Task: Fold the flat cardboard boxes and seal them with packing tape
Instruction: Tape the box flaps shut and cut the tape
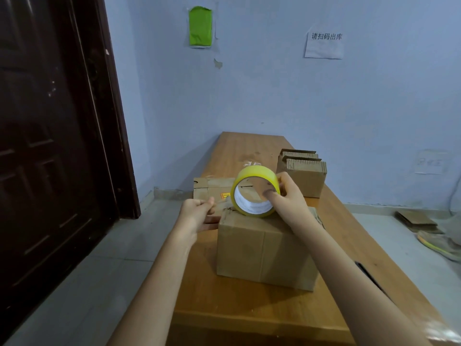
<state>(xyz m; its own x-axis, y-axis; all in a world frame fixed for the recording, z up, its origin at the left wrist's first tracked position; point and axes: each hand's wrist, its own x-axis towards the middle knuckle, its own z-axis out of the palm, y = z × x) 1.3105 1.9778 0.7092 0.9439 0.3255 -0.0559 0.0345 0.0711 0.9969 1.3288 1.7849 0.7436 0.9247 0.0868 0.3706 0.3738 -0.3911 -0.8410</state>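
we read "请扫码出库" on the paper sign (324,43) on the wall; the orange sticker (225,195) on the far box (212,188) is too small to read. our right hand (287,196) grips the yellow tape roll (255,192), standing on edge on the folded box (264,248) on the desk (249,308), its hole facing us. our left hand (197,216) pinches the tape end (222,204), pulled leftward.

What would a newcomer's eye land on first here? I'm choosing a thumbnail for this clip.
The yellow tape roll, held upright by the right hand over the near box mid-table, stands out most. The left hand pinches its loose end. Next comes the green patch high on the wall.
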